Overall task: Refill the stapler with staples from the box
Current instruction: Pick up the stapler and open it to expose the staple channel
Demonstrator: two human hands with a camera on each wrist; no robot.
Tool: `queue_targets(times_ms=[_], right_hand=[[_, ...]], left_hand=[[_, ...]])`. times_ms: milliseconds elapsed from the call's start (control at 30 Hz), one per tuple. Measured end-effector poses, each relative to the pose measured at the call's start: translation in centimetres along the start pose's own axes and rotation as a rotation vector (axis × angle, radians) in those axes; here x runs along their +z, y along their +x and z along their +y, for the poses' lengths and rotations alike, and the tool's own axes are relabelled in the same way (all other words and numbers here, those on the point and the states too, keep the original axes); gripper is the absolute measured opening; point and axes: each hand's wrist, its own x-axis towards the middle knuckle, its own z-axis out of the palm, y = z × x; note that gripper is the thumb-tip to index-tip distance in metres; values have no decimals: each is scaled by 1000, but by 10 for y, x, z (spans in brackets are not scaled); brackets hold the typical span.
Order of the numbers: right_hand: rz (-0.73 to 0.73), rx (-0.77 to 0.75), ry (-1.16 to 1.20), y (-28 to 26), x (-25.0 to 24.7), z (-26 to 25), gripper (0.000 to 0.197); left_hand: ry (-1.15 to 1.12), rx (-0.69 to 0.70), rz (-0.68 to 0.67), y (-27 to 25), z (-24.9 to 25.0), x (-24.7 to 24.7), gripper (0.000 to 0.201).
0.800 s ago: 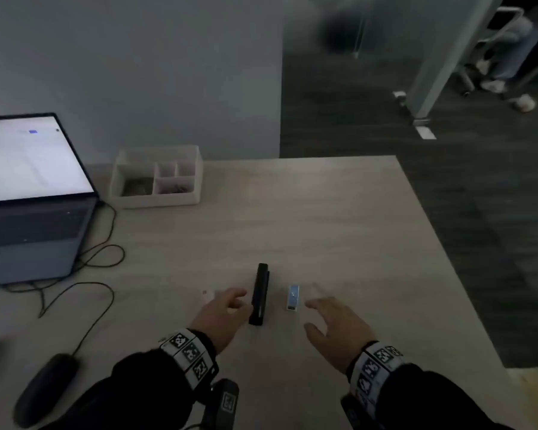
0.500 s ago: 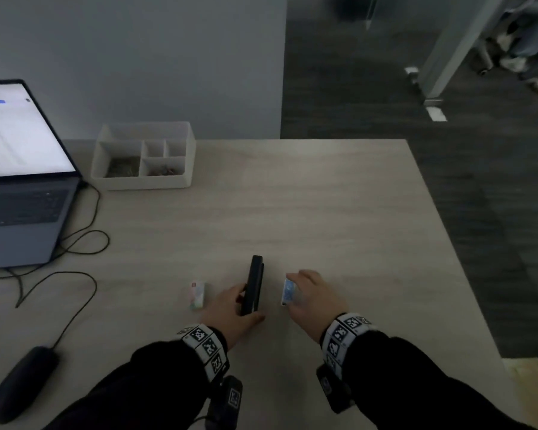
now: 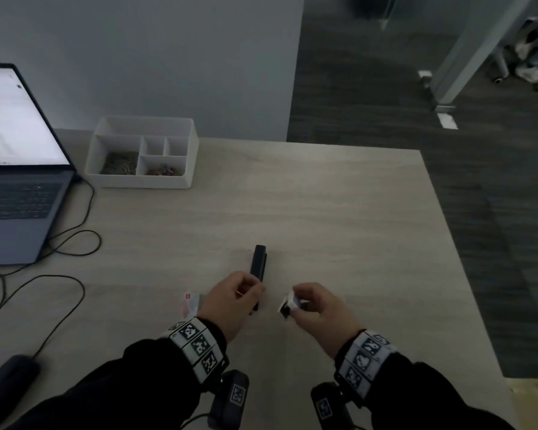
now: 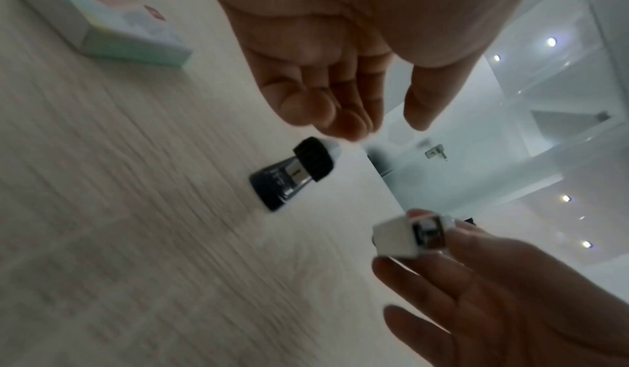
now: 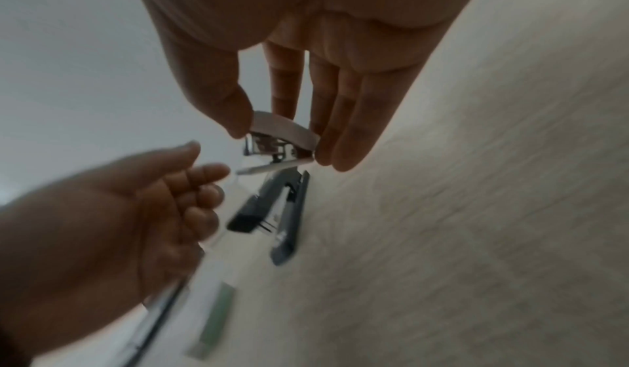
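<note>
Centrally, black stapler (image 3: 258, 264) lies flat on pale wood-grain table (image 3: 339, 212); long, slim, matte body, metal glinting between its halves in the wrist views. Left hand (image 3: 233, 301) hovers over its near end, fingers loosely curled, gripping nothing. Right hand (image 3: 320, 308), just right of the stapler and off the table, pinches a small white staple box (image 3: 288, 305) between thumb and fingertips; shiny staples show at its open end. Second small pastel box (image 3: 190, 304) lies left of the left hand.

Black sleeves (image 3: 112, 392), checker-marked white wristbands (image 3: 196, 346), black wrist cameras (image 3: 230, 398).
</note>
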Motion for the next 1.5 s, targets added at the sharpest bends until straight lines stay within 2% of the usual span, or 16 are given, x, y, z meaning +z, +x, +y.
queue_targets(times_ms=[67, 167, 267, 367, 433, 567, 700, 800, 900, 1033, 1100, 1167, 1333, 1400, 1500], right_hand=[[14, 15, 187, -7, 0, -5, 27], [-12, -12, 283, -15, 2, -9, 28], [-1, -64, 221, -20, 4, -8, 22], [54, -42, 149, -22, 3, -4, 18], [88, 28, 168, -22, 2, 0, 23], [143, 300, 372, -15, 0, 14, 26], [108, 401, 364, -9, 8, 25, 22], [99, 384, 166, -5, 12, 29, 22], [68, 320, -65, -2, 12, 34, 25], [63, 275, -163, -7, 8, 36, 16], [85, 243, -187, -10, 2, 36, 9], [110, 218, -218, -14, -5, 35, 13], [160, 103, -346, -25, -23, 29, 17], [157, 18, -385, -26, -26, 23, 18], [161, -197, -448, -23, -24, 13, 24]], left_hand=[[-117, -34, -126, -10, 6, 6, 14], [-128, -33, -285, -18, 6, 16, 34], [-147, -20, -348, -22, 8, 19, 28], [-174, -55, -404, -28, 5, 19, 25], [-154, -72, -442, -32, -1, 20, 29], [-30, -58, -482, -38, -13, 21, 33], [149, -64, -424, -36, -26, 20, 28], [359, -71, -348, -27, -42, 17, 26], [367, -132, -234, -24, -50, 10, 19], [301, -141, -29, -14, -52, 4, 38], [219, -123, -3, -7, -46, 7, 56], [235, -96, 7, 3, -38, 13, 71], [431, -28, 9, 21, -26, 19, 44], [391, -31, -17, 22, -22, 15, 32], [205, -53, -81, 14, -15, 6, 23]])
